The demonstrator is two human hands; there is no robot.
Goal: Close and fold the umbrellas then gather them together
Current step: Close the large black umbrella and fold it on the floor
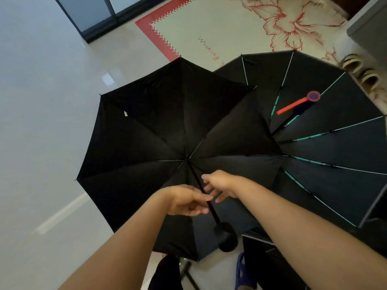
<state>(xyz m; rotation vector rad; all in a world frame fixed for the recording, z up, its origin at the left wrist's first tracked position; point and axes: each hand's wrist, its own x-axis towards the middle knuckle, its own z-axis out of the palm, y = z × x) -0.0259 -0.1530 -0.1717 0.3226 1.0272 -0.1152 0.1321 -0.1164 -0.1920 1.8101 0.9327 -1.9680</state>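
- Two black umbrellas lie open on the pale floor (41, 122), undersides facing up at you, and their canopies overlap in the middle.
- The nearer umbrella (146, 143) sits centre-left in front of you. Its shaft (213, 212) slants back toward you and ends in a black handle (225, 237).
- The second umbrella (335, 153) lies to your right, with white and teal ribs and a red strap (291, 106) near its centre. Its far edge rests on a rug (209, 28) with a red border and a flower pattern.
- Your left hand (188, 200) meets the shaft partway along it, thumb above and fingers below. You cannot tell whether it pinches the shaft or only touches it.
- Your right hand (219, 186) hangs just beside the shaft on the other side, with its fingers spread and relaxed and holding nothing.
- A blue sandal (240, 271) lies at the bottom edge, near you.
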